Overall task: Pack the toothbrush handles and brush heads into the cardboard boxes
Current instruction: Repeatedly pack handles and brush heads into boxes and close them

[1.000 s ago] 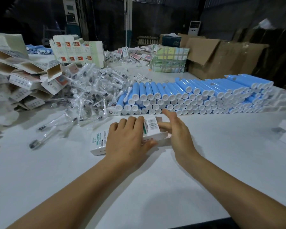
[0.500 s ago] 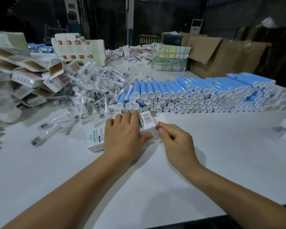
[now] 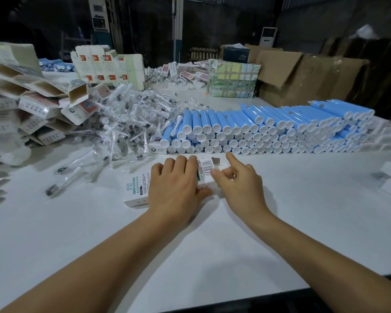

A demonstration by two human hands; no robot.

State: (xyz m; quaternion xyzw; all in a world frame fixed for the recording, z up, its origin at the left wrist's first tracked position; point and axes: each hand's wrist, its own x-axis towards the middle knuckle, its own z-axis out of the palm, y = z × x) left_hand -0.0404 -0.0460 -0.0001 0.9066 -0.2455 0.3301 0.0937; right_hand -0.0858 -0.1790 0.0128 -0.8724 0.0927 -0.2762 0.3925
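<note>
The cardboard box [image 3: 137,188] lies flat on the white table [image 3: 212,256], just in front of the stacked blue handles [image 3: 257,129]. The left hand [image 3: 174,190] presses it down with curled fingers over its top, and the right hand [image 3: 239,181] pinches at the end flap [image 3: 215,162] with thumb and bent fingers, 1 finger pointing out. If the flap is pushed crooked, it may crease or stay open, and the box could slide into the handles.
</note>
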